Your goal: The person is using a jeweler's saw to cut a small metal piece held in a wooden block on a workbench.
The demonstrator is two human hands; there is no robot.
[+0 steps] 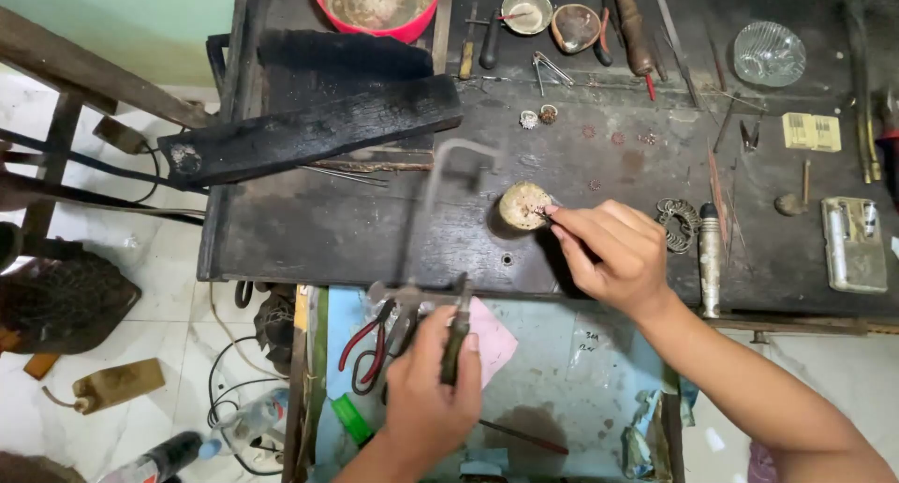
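Bench [375, 230] is sooty black all over, with a charred black plank [309, 137] on it. Just past that plank, a bright red bowl [375, 6], rusty brown inside. Below the plank: red-handled pliers [365, 347], pink paper [492, 338], pale blue drawer lining [571, 389].

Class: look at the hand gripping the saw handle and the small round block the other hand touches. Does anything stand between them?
Nothing visible blocks it. Between the left hand and the round block lie only the bare dark bench top and the saw's own frame. The right hand touches the block from its right.

Dark, scorched table [356, 230]: charred wood block [309, 139], red bowl [378, 6], glass dish [768, 54], small round pad [524, 206], scattered hand tools [646, 34].
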